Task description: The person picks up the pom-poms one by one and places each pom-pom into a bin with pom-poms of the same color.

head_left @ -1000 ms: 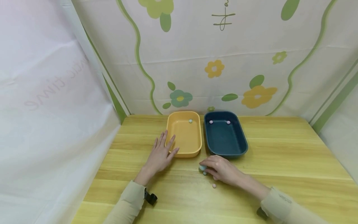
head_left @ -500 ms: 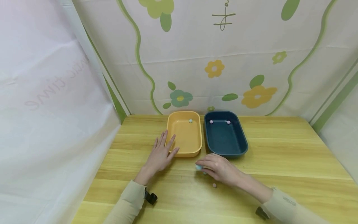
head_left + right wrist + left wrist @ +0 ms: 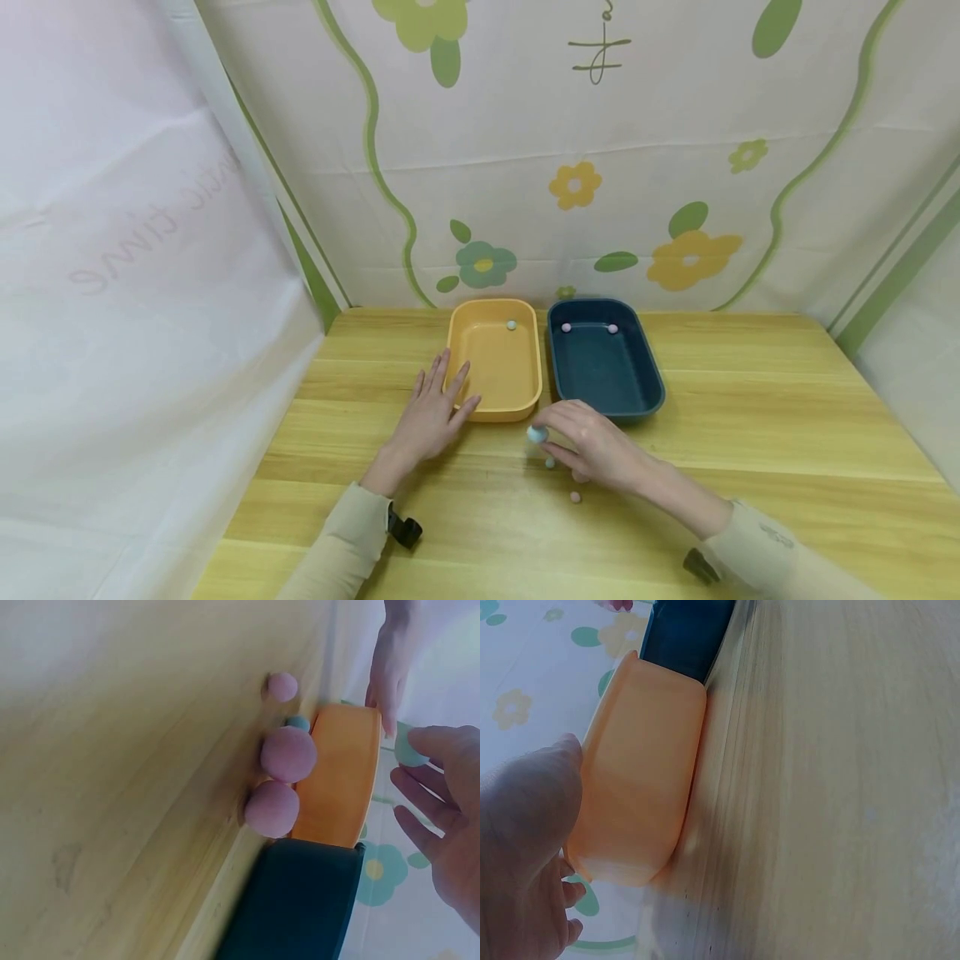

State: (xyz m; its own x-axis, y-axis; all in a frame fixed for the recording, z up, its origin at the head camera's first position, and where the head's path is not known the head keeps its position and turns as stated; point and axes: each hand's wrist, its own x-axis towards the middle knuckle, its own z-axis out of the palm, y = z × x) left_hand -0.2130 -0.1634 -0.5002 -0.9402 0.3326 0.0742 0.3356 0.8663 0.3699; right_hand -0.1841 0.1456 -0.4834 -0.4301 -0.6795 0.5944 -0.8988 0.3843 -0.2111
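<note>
One blue ball (image 3: 537, 434), clear of table (image 3: 787, 442), pinched in right fingers (image 3: 557, 415); left fingers (image 3: 459, 379) spread on edge of yellow tray (image 3: 498, 358).

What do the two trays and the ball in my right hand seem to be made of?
Yellow tray: probably plastic, matte; smooth, evenly colored walls and rounded corners suggest molding.
Dark blue tray: likely similar plastic, smooth finish, given its matching rounded shape and rim.
Light blue ball in your right hand: matte, perhaps foam or felt; no sharp glints, but texture unclear.
</note>
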